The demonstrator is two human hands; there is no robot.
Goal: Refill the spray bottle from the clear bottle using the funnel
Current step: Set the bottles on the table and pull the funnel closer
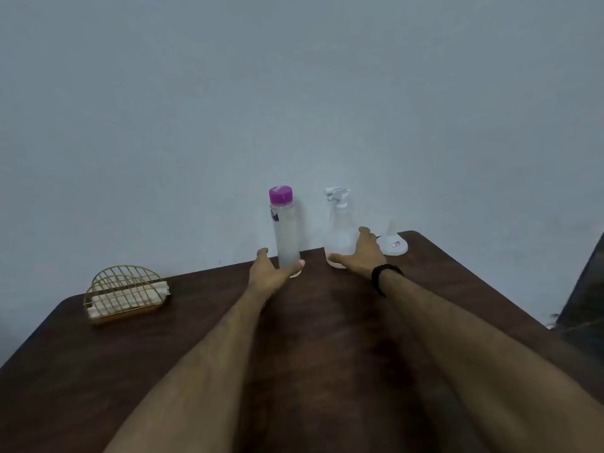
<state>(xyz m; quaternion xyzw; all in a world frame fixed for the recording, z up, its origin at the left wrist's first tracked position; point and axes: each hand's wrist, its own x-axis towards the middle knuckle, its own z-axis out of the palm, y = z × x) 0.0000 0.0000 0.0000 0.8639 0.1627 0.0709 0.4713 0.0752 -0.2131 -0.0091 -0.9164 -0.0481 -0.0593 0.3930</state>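
Reaching out with both arms over a dark wooden table (196, 322) toward the far edge by the wall. Left hand (268, 273) at the foot of the clear bottle (287, 237), thumb and fingers spread either side of its base; touching or just short, cannot tell, but not yet clamped. Purple cap (280, 194) on, bottle upright, cloudy liquid filling most of it. Right hand (361, 251) open too, fingers apart and curving round the lower body of the spray bottle (340, 230), which stands upright just right of the clear bottle with its trigger head (337, 193) screwed on; only a little liquid, if any, at the bottom. Black band (385, 276) on the right wrist. White funnel (394, 240) beyond the right hand, resting wide mouth down, spout up, near the table's far right corner. Wire rack (125, 294) holding folded cloths well off to the left.

Judged as the very first step: taking hold of both bottles, nothing opened, nothing poured. Next probably closing the fingers firmly and drawing both bottles nearer, then unscrewing the trigger head, flipping the funnel and seating its spout in the open neck, and removing the purple cap. Care needed with the tall narrow clear bottle, likely easy to tip if nudged at the base.
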